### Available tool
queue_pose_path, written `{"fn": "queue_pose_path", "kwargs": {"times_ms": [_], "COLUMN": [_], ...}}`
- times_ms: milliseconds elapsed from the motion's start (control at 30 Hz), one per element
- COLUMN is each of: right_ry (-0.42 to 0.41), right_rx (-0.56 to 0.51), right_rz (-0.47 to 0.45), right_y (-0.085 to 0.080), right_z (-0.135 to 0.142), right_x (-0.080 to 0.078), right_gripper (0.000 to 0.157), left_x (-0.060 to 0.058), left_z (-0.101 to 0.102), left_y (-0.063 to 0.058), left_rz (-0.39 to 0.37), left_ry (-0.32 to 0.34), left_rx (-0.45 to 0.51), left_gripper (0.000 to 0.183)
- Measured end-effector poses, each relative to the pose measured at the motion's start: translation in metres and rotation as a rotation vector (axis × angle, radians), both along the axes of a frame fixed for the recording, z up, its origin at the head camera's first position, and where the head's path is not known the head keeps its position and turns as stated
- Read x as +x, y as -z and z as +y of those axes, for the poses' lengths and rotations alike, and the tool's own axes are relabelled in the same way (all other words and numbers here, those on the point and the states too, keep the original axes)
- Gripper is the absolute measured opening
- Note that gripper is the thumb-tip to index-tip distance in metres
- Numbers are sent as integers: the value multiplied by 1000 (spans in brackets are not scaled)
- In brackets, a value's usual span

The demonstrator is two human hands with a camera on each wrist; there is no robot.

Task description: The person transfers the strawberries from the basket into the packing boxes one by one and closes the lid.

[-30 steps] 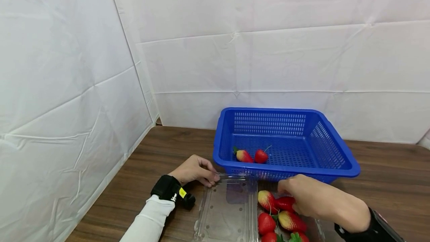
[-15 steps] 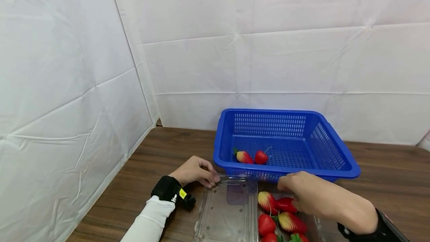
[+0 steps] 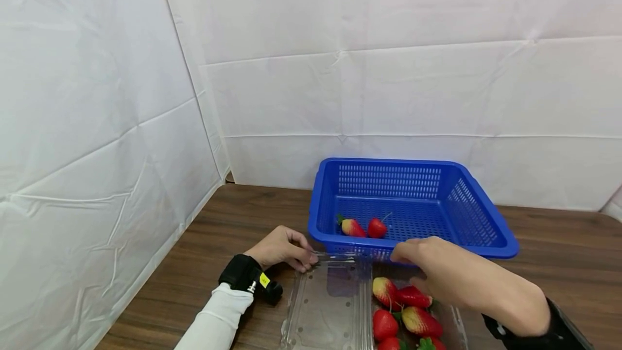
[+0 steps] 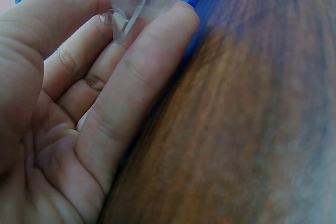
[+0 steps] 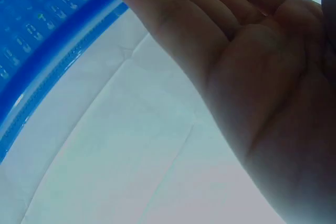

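Observation:
My left hand (image 3: 282, 247) pinches the far left corner of a clear plastic lid (image 3: 325, 307), which lies folded out over the table. In the left wrist view, the thumb and fingers grip the clear edge (image 4: 123, 22). On the lid's right is the clear clamshell tray (image 3: 459, 325), filled with several red strawberries (image 3: 421, 322), some with pale yellow patches. My right hand (image 3: 449, 269) hovers over the tray's far end, fingertips close to the blue basket's front rim. In the right wrist view its palm (image 5: 252, 77) shows, fingers fairly straight, with nothing seen in it.
A blue perforated basket (image 3: 413, 215) stands behind the clamshell, with two strawberries (image 3: 353, 227) inside near its front left. The brown wooden table (image 3: 559, 253) runs back to white cloth walls (image 3: 389, 91) at the rear and left.
My right hand has lifted off the strawberries and moved left and away toward the basket rim, uncovering more of one red strawberry. The left hand keeps its grip on the lid corner.

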State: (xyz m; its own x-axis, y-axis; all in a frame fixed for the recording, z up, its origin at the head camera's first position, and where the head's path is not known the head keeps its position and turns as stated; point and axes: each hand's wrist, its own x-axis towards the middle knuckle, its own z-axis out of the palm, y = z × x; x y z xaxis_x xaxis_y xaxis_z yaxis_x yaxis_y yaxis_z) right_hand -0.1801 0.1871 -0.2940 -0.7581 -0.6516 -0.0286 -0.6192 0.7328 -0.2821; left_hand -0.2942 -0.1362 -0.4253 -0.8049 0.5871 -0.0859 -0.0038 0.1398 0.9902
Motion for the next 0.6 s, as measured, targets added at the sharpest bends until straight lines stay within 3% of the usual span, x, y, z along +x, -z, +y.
{"fn": "queue_pose_path", "kwargs": {"times_ms": [600], "right_ry": [-20], "right_rx": [-31], "right_rz": [32], "right_y": [-13], "right_z": [-5], "right_x": [-1], "right_gripper": [33], "left_x": [-1], "left_z": [-3], "left_y": [-1], "left_rz": [11], "left_ry": [17], "left_rx": [14], "left_gripper": [11]}}
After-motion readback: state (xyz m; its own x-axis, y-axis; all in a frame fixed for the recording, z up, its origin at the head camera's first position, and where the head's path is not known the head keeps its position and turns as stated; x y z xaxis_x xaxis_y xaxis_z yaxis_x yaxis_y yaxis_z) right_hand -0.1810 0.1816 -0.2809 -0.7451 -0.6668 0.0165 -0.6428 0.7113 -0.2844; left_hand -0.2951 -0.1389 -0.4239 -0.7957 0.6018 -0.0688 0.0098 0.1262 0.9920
